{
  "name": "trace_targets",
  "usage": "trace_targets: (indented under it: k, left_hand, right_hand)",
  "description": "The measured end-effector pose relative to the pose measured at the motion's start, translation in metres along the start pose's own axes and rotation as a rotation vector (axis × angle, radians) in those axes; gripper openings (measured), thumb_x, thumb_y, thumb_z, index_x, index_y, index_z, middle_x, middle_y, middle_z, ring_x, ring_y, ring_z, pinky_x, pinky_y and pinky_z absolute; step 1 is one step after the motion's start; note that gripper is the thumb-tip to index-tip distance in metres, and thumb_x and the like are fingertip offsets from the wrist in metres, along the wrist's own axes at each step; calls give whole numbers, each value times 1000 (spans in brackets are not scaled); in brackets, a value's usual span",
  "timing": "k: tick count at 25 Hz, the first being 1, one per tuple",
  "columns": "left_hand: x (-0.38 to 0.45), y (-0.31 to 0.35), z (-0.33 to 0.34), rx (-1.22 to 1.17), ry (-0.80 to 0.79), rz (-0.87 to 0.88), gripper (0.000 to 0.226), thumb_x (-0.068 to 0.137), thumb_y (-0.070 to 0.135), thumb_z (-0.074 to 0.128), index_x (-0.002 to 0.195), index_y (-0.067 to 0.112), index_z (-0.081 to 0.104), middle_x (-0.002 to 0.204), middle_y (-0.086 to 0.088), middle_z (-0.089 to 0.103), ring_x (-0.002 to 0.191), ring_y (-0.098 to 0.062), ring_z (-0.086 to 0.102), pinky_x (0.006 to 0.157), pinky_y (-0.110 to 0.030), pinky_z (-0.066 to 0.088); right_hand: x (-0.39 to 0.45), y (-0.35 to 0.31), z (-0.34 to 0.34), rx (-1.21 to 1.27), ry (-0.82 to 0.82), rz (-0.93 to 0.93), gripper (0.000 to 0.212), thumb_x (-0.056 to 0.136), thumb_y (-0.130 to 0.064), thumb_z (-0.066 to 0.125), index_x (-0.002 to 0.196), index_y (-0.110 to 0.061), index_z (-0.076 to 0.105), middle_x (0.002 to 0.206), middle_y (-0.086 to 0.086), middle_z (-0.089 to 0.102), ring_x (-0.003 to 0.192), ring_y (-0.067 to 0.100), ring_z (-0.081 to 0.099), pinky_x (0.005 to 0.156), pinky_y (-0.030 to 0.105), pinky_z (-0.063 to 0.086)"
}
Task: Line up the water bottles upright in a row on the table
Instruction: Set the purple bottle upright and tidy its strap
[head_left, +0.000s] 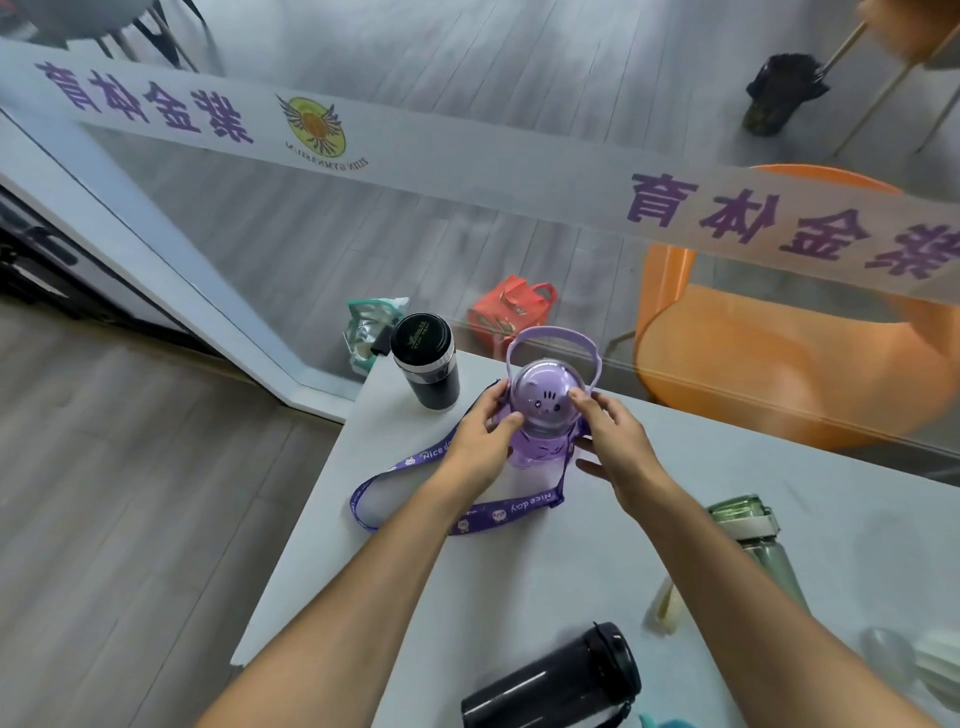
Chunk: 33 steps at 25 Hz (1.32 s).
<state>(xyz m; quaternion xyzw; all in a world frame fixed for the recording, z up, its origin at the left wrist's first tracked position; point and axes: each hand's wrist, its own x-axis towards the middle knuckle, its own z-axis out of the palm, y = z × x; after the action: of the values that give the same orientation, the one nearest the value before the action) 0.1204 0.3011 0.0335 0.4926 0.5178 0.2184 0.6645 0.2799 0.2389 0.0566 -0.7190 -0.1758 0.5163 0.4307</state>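
Observation:
A purple bottle (540, 415) with a cat-face lid and a hoop handle stands upright near the far end of the white table (519, 582). My left hand (485, 431) grips its left side. My right hand (610, 441) touches the lid's right edge with fingertips, fingers spread. Its purple strap (415, 499) trails across the table toward the left edge. A black tumbler (426, 361) stands upright at the far left corner. A green bottle (758, 545) lies on its side at the right. A black bottle (556, 680) lies on its side near the front.
A glass partition with a lettered band runs just behind the table. Beyond it are an orange chair (779, 364), a red bag (511, 312) and a foil packet on the floor. A pale object (935, 660) sits at the table's right edge. Wooden floor lies left.

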Motion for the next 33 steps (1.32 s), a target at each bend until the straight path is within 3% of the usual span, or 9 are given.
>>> trace_targets:
  k: [5,10,14,16,18,21,24,29,33]
  left_hand:
    - [-1,-3,-1,51,-41,13,64,94,7,52,150,34,34,145,6,47,128,-12,51,109,-43,44]
    - [-4,-2,-5,91,-42,48,65,91,6,50,148,34,36,146,3,49,128,-10,51,109,-37,43]
    - [-33,-48,-32,681,369,-97,77,81,27,64,149,30,28,149,-9,36,134,-31,41,109,-42,37]
    - [-50,-74,-51,919,380,-331,101,73,43,74,152,33,11,157,-11,20,138,-39,30,106,-49,36]
    - [-57,-89,-59,993,372,-370,108,69,46,79,151,31,11,153,-11,24,133,-40,33,100,-50,41]
    - [-46,-89,-67,1036,406,-253,65,82,28,71,139,26,41,128,-9,47,114,-35,48,89,-44,48]
    - [-42,-82,-75,1080,416,-177,20,94,14,54,108,21,65,107,-7,62,102,-31,54,79,-39,49]
    - [-35,-37,-52,1137,547,152,10,90,23,64,93,22,73,100,-5,56,88,-28,52,63,-34,44]
    - [13,-1,-22,856,361,169,22,94,21,55,105,24,74,103,-8,68,88,-29,62,65,-30,39]
  right_hand:
    - [5,-1,1,-24,-2,-43,33,92,-54,57,117,-34,51,124,2,61,106,21,62,65,27,50]
    - [10,-7,-1,-69,-10,-48,61,91,-57,55,141,-25,45,134,3,56,117,25,59,76,30,50]
    - [4,10,-7,-87,33,-62,62,91,-59,54,144,-29,40,136,6,56,112,20,58,89,36,51]
    - [3,18,-9,-189,88,-115,65,90,-59,55,147,-34,35,138,6,52,111,17,55,91,38,49]
    - [2,19,-9,-307,168,-270,67,89,-58,57,148,-40,31,139,2,45,116,15,51,92,37,49]
    - [-3,13,-2,-613,263,-623,69,89,-51,59,150,-39,30,138,1,41,121,13,42,99,32,39]
    - [-8,11,6,-964,270,-810,65,89,-43,60,149,-31,39,145,6,42,127,27,41,101,42,38]
    - [-9,5,5,-1069,233,-796,60,91,-33,63,147,-27,43,146,7,45,127,31,43,100,45,39]
    - [-11,2,4,-1058,209,-790,57,92,-31,63,146,-28,45,146,6,45,127,30,43,102,45,39]
